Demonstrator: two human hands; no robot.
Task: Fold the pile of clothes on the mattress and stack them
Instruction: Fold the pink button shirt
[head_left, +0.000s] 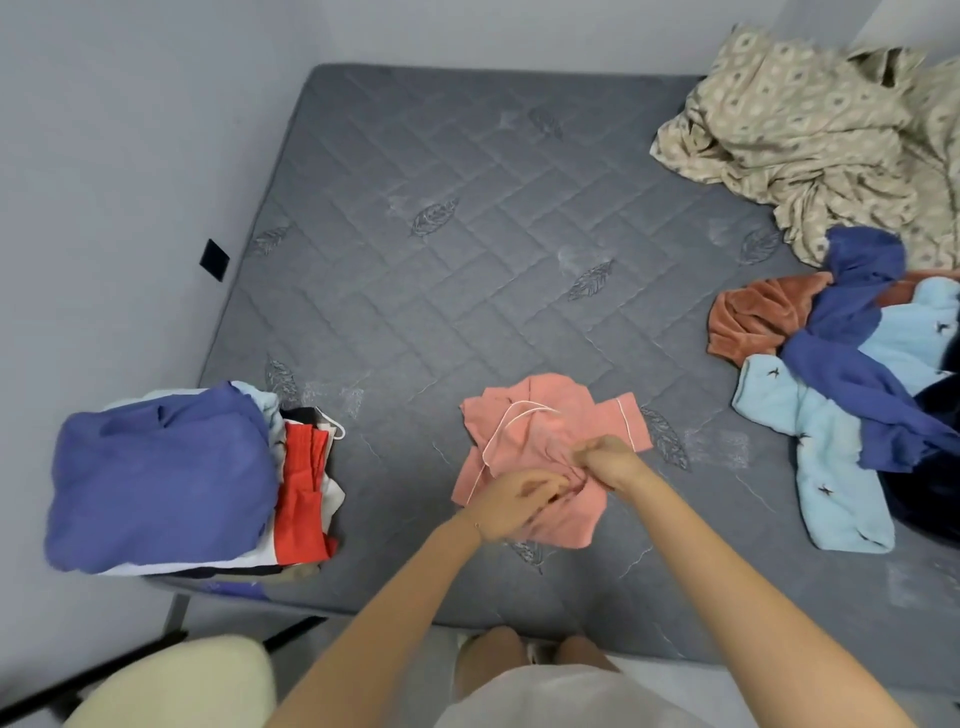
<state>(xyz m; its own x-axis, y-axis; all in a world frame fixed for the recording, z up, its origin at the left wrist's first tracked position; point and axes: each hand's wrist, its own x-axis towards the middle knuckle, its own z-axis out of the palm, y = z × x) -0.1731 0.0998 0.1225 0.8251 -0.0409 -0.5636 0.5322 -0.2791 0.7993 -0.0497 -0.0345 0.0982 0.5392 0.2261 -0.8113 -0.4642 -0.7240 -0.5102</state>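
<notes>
folding seems about half done: a blue-topped folded stack (161, 478) sits near left on the grey quilted mattress (467, 234); a loose pile (841, 374) of blue, light-blue and rust clothes waits right. left hand (514, 501) and right hand (608, 460), fingers curled, pinch the salmon-pink piped top (545, 447), near centre.

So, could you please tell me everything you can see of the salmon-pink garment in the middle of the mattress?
The salmon-pink garment looks like a soft woven top with thin white piping along its edges. It lies crumpled, partly folded, on the grey quilted mattress near its front edge, apart from the folded stack on the left and the unfolded pile on the right. The left hand and the right hand both pinch bunched fabric at its near middle.
</notes>
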